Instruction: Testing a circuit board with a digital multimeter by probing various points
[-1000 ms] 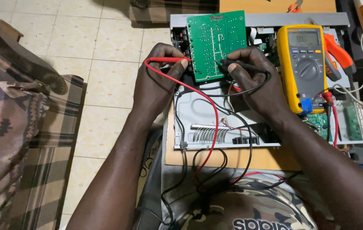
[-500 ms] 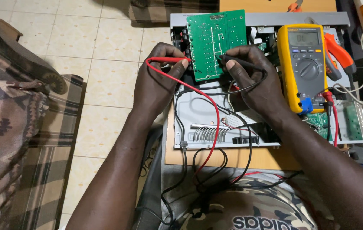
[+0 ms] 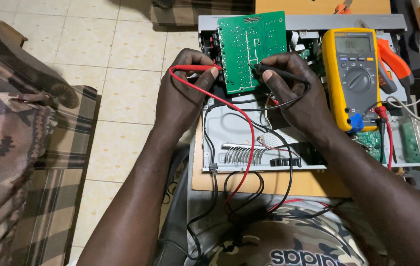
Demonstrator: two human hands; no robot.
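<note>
Red and black leads (image 3: 243, 162) loop up from our lap across the open metal chassis (image 3: 229, 143), which holds a ribbed heatsink (image 3: 242, 153) and loose wiring. Our left hand (image 3: 183, 96) pinches the red probe (image 3: 195, 68), tip at the left edge of the green circuit board (image 3: 249, 47). Our right hand (image 3: 294, 91) grips the black probe (image 3: 274, 73), tip on the board's lower right. The board stands tilted between both hands. Beyond, right, lies the yellow multimeter (image 3: 352, 74).

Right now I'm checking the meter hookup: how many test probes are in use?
2: the red probe in the left hand, the black probe in the right hand, both at the green circuit board.
</note>
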